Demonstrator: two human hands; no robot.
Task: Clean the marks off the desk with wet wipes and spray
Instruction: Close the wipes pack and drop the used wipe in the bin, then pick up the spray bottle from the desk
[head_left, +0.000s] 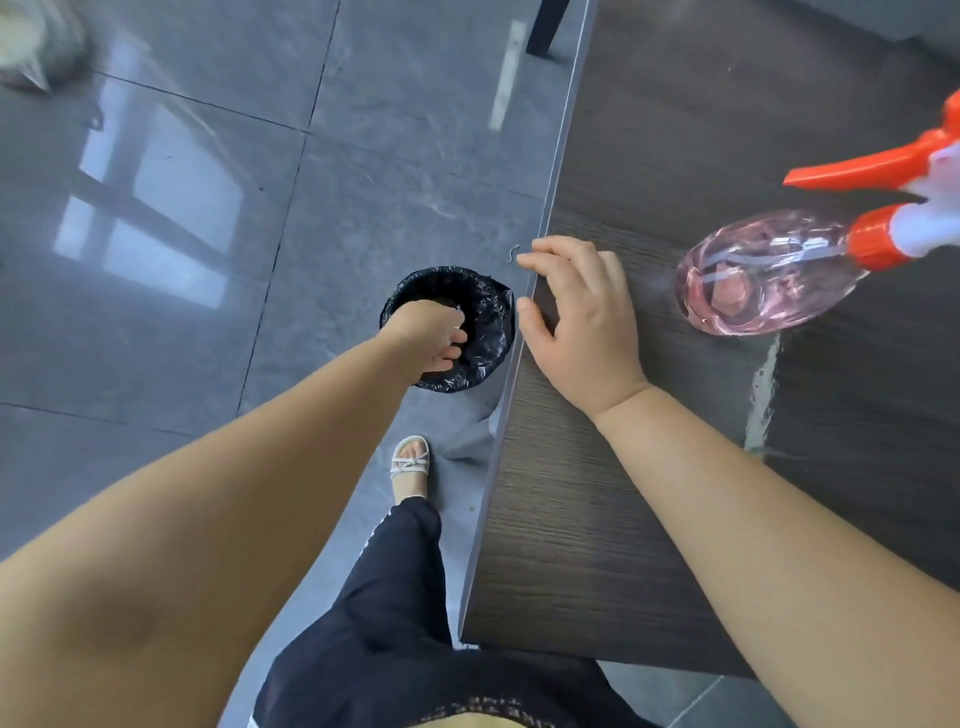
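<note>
The spray bottle (769, 270) on the desk (571, 519) looks light, smooth and slick if wet, best gripped at its neck; just left of it the right hand (587, 322) rests with fingers loosely spread, and further left the left hand (426, 332) curls into the bin (488, 332), holding I cannot tell what.

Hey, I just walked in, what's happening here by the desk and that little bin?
A person stands beside a dark wood-grain desk. Their left hand reaches down over a small floor bin lined with a black bag; whether it holds anything is unclear. The right hand rests open on the desk's edge. A pink spray bottle with an orange trigger stands on the desk, untouched, and a wet streak shows near it.
</note>
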